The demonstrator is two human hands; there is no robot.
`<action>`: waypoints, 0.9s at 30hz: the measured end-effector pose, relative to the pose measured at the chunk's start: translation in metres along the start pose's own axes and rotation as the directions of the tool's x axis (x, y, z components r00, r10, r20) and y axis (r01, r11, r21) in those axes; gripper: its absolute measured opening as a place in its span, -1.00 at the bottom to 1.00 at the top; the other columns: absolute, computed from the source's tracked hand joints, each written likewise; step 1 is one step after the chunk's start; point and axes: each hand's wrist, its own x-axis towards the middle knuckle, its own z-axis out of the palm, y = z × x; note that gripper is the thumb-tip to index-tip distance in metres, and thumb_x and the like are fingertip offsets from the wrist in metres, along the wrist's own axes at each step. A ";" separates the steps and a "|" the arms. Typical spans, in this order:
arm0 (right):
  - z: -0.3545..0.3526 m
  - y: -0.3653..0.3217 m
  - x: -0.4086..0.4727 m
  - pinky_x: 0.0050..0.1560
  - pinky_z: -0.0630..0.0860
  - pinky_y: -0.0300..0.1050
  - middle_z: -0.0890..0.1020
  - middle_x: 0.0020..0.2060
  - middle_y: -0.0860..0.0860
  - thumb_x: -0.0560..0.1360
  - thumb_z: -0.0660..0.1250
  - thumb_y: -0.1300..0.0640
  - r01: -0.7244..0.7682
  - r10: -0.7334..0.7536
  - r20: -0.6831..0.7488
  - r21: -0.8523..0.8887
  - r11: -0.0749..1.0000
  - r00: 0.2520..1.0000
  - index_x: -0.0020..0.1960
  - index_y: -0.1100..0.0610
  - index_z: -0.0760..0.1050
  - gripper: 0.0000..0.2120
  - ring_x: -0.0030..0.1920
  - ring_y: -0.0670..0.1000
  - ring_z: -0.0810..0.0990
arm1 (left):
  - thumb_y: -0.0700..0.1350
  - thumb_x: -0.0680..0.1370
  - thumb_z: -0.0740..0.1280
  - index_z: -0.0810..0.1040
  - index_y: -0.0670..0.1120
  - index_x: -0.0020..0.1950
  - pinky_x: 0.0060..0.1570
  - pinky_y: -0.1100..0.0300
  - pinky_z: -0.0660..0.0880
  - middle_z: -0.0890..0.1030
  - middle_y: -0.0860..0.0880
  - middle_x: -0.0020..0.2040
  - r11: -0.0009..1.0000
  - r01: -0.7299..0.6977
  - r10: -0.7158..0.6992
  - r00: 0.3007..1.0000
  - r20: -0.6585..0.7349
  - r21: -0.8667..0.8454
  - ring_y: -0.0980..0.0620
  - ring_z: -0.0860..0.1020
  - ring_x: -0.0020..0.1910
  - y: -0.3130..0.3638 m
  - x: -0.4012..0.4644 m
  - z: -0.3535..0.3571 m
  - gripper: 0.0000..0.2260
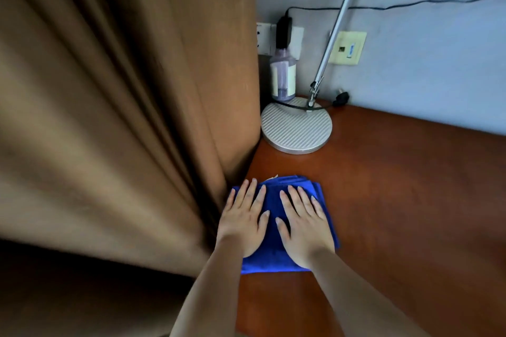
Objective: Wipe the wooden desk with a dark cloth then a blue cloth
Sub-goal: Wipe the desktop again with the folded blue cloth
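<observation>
Head camera view shows one folded blue cloth point(276, 238) lying flat on the wooden desk point(397, 200), near its left edge and just beside one brown curtain point(123, 117). Two hands press on the cloth: the left hand point(242, 223) and the right hand point(304, 227) both lie flat, palms down, fingers spread, gripping nothing. Behind the cloth, well apart from it, stands one desk lamp with a round ribbed base point(297, 127). One plastic bottle point(283, 78) stands behind this base; its label is too blurred to read. One black adapter point(283, 31) sits in a wall socket above the bottle.
</observation>
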 end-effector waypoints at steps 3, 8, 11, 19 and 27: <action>-0.005 0.003 0.022 0.48 -0.23 -0.08 0.08 0.55 -0.01 0.51 -0.26 -0.20 -0.023 0.023 -0.015 0.029 0.999 1.000 0.56 0.05 0.05 -0.31 0.54 0.00 -0.03 | 0.14 0.36 -0.51 -0.24 -0.03 0.57 0.51 0.00 -0.24 -0.24 -0.02 0.58 0.999 -0.045 0.045 0.999 -0.013 0.022 0.03 -0.29 0.54 -0.005 0.029 -0.006 -0.23; -0.012 0.005 0.039 0.44 -0.36 -0.12 -0.11 0.56 -0.05 0.39 -0.43 -0.23 -0.067 0.067 0.009 0.051 0.996 0.998 0.57 0.00 -0.14 -0.21 0.53 -0.06 -0.22 | 0.13 0.47 -0.36 0.01 -0.08 0.58 0.49 -0.07 -0.10 -0.02 -0.05 0.59 0.994 -0.046 0.051 0.998 -0.044 0.099 -0.03 -0.03 0.57 -0.006 0.048 -0.012 -0.29; -0.014 0.003 0.037 0.44 -0.36 -0.12 -0.10 0.56 -0.05 0.38 -0.44 -0.24 -0.072 0.072 0.023 0.045 0.996 0.997 0.57 0.00 -0.14 -0.20 0.54 -0.05 -0.21 | 0.05 0.53 0.00 0.56 -0.17 0.29 0.28 -0.08 0.40 0.57 -0.12 0.28 0.997 -0.065 0.070 0.990 -0.126 0.042 -0.08 0.54 0.25 -0.004 0.042 -0.007 -0.48; -0.008 -0.008 -0.006 0.43 -0.34 -0.12 -0.01 0.56 0.00 0.44 -0.36 -0.24 -0.104 0.102 0.028 0.067 0.992 0.994 0.57 0.04 -0.03 -0.24 0.55 0.00 -0.10 | 0.07 0.44 -0.39 0.05 -0.11 0.58 0.47 0.04 -0.16 -0.01 -0.01 0.57 0.999 -0.052 0.052 0.996 -0.069 0.008 0.02 -0.02 0.56 0.007 -0.009 -0.002 -0.26; -0.003 -0.016 -0.023 0.38 0.08 0.00 0.44 0.39 0.07 0.54 0.03 -0.13 -0.166 0.166 -0.017 0.017 0.986 0.986 0.40 0.12 0.41 -0.45 0.39 0.08 0.40 | 0.04 0.48 -0.29 0.03 -0.11 0.55 0.48 -0.01 -0.08 -0.01 0.00 0.54 0.998 -0.035 0.033 0.999 -0.033 -0.051 0.03 0.06 0.55 0.011 -0.021 0.007 -0.35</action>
